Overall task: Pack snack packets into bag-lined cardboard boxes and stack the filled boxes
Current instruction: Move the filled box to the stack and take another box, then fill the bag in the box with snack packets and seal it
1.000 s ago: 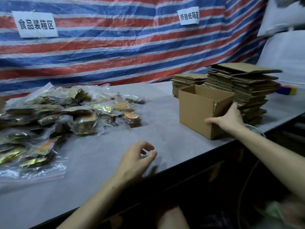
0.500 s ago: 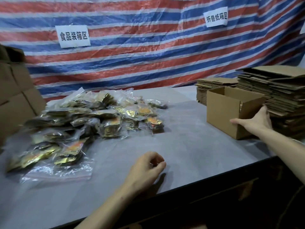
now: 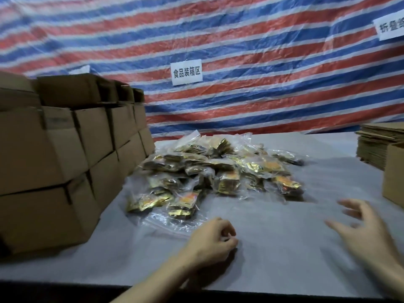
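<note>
The right hand (image 3: 369, 234) had come off the open box (image 3: 393, 171), whose side it gripped a moment before. It now hung over the table (image 3: 273, 254) to the near right of the pile of snack packets (image 3: 218, 171). Its fingers (image 3: 352, 205) were spread wide and blurred, and they held nothing. The left hand (image 3: 213, 239) stayed resting on the table just in front of the pile, its fingers (image 3: 227, 231) loosely curled toward the palm with nothing in them. They lay close to the clear plastic at the pile's near edge, though whether they touched it could not be told.

The packets, gold and orange inside clear bags, lay heaped on the table, none of them in a box. The open box stood to the right of the pile at the frame's edge. Only one corner of it showed, so its contents could not be told. Behind it, also right of the pile, sat a stack of flattened cardboard (image 3: 380, 143). Left of the pile, closed boxes (image 3: 65, 154) were stacked in tiers, the nearest of them just beside the packets. Behind the pile hung a striped tarp (image 3: 262, 62) bearing a white sign (image 3: 186, 72).
</note>
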Tool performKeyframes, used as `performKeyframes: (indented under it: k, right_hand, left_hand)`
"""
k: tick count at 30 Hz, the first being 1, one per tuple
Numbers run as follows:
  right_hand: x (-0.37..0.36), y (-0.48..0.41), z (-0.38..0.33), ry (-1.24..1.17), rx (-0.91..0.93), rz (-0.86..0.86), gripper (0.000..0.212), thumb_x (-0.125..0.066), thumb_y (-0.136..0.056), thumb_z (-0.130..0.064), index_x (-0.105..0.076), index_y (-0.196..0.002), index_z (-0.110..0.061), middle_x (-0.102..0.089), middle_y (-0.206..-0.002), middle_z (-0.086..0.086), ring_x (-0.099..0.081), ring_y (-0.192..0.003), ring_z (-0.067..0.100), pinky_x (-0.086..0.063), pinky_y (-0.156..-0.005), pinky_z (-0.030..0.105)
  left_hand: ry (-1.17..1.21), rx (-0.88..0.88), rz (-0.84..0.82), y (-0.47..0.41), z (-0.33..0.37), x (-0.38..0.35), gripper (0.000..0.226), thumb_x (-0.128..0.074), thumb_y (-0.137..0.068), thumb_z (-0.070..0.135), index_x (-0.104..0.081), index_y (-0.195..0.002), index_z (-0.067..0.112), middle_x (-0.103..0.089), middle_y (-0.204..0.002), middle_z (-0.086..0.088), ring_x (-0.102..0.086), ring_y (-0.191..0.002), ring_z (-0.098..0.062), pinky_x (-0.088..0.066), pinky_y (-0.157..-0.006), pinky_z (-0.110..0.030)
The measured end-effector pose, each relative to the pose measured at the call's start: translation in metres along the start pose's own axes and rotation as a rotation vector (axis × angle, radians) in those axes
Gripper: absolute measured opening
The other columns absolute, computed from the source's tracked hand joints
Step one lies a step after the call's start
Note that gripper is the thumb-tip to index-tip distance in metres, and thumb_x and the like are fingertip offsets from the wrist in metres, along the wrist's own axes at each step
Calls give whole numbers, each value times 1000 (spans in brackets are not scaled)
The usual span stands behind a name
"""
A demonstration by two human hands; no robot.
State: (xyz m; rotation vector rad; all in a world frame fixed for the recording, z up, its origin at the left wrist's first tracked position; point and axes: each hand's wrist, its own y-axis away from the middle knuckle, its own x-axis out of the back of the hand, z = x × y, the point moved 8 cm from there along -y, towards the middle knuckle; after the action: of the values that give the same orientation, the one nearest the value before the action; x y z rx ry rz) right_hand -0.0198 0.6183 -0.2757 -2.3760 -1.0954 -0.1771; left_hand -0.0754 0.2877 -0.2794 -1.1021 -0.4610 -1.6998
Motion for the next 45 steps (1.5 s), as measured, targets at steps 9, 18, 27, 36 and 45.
performKeyframes:
  k: [9,18,27,36,45]
  right_hand:
    - [-158,49,-175,-237,250,-525,18,-77,-85,-5,-71,-81,-22,-72,-87,-1,-68,-87,14,-52,-80,32]
    - [-186,70,-259,-417,449,-577,19,-75,-86,-5,-73,-80,-23,-73,-86,-9,-69,-82,10,-57,-76,34]
    - [-174,78,-258,-438,484,-626,34,-76,-84,1,-75,-79,-32,-74,-94,-9,-71,-83,15,-57,-72,24]
    - [-156,65,-252,-422,434,-576,23,-75,-84,3,-76,-79,-20,-76,-87,-1,-71,-81,18,-56,-79,50]
    - [-151,68,-255,-408,402,-555,14,-74,-85,0,-74,-85,-14,-75,-86,5,-71,-83,19,-58,-85,52]
  left_hand:
    - [-377,79,539,49,-40,199,31,-71,-89,30,-67,-118,20,-62,-120,0,-56,-109,-19,-40,-90,-32]
    - [-871,276,1019,92,-50,385,67,-77,-80,32,-54,-137,5,-54,-135,-22,-44,-130,-40,-20,-118,-54]
    - [-612,649,853,85,-92,422,28,-70,-87,29,-66,-107,10,-67,-114,-15,-50,-124,-39,-23,-117,-50]
    - [-298,441,1107,96,-51,433,26,-63,-86,15,-68,-110,5,-70,-112,-16,-58,-116,-37,-36,-112,-45]
    - [-77,56,1188,108,24,413,26,-65,-88,25,-68,-107,8,-71,-107,-5,-63,-104,-27,-47,-103,-49]
